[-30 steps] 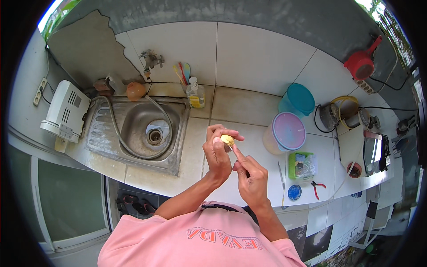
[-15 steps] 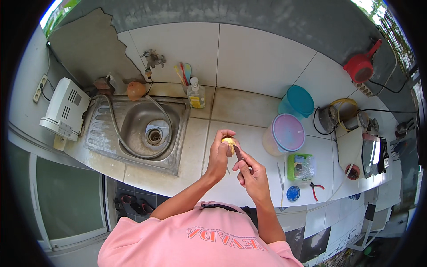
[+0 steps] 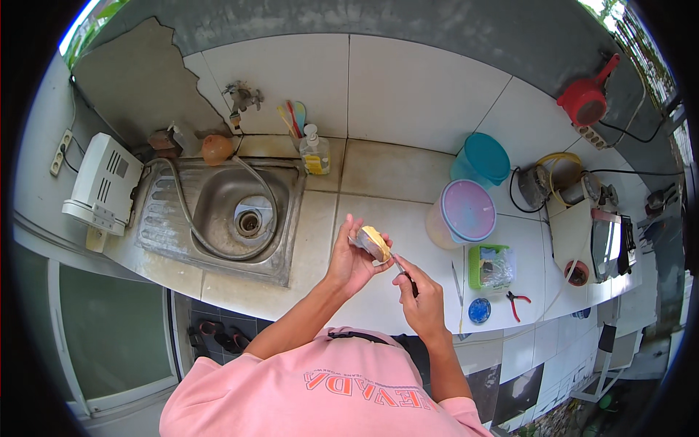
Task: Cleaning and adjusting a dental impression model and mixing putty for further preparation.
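Observation:
Over the white counter, my left hand [image 3: 348, 261] is closed around a partly peeled potato-like tuber [image 3: 374, 242]. Its bared side is yellow, while the skin still on it looks greyish brown. To its right, my right hand [image 3: 424, 300] grips a dark-handled knife [image 3: 405, 275]. The thin metal end of the knife points up and left toward the tuber's lower end; whether it touches cannot be made out. Both hands are just in front of my body, above the counter's near part.
At left is a steel sink [image 3: 291, 218] with a grey hose. A soap bottle [image 3: 315, 151] stands behind it. Rightward are a lidded tub [image 3: 466, 211], a teal container [image 3: 484, 160], a green box [image 3: 477, 266], a blue lid [image 3: 480, 311], red-handled pliers [image 3: 518, 306] and a slim metal tool [image 3: 457, 288].
My left hand has turned and opened out more, showing the tuber's yellow side and skin. The knife has moved down and right, away from the tuber's top, with my right hand slightly lower.

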Demonstrator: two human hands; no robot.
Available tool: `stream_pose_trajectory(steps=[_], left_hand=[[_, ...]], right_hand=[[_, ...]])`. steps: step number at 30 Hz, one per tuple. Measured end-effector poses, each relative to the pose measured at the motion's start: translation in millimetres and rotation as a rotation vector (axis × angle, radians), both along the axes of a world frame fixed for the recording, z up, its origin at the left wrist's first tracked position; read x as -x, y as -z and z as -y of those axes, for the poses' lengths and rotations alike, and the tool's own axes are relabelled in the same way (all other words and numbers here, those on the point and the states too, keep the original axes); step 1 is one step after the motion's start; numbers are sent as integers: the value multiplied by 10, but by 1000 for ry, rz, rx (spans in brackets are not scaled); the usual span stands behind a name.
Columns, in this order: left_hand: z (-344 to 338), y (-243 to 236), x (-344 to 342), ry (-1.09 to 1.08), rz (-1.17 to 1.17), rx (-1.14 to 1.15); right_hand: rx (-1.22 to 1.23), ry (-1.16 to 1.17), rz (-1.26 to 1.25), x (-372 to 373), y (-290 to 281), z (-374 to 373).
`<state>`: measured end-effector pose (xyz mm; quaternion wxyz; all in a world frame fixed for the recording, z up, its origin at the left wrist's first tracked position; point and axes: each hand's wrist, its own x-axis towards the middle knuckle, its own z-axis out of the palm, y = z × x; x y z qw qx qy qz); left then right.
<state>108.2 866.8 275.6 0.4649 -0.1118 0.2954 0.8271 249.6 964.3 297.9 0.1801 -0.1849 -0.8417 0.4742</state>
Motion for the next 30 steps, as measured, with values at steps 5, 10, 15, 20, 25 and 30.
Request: stream_pose_trajectory(steps=[5, 10, 15, 20, 25, 30], left_hand=[[31, 53, -16, 120, -73, -160], [32, -17, -59, 137, -349, -131], [20, -27, -93, 132, -572, -85], [-9, -137, -125, 82, -529, -51], [-47, -175, -119, 16, -362, -54], [-77, -164, -119, -56, -152, -154]], right_hand=[[0, -12, 29, 41, -64, 10], [-50, -21, 4, 48, -117, -2], [-159, -55, -26, 55, -198, -32], [-198, -35, -59, 9, -199, -55], [-88, 17, -24, -32, -202, -23], [41, 44, -10, -42, -145, 70]])
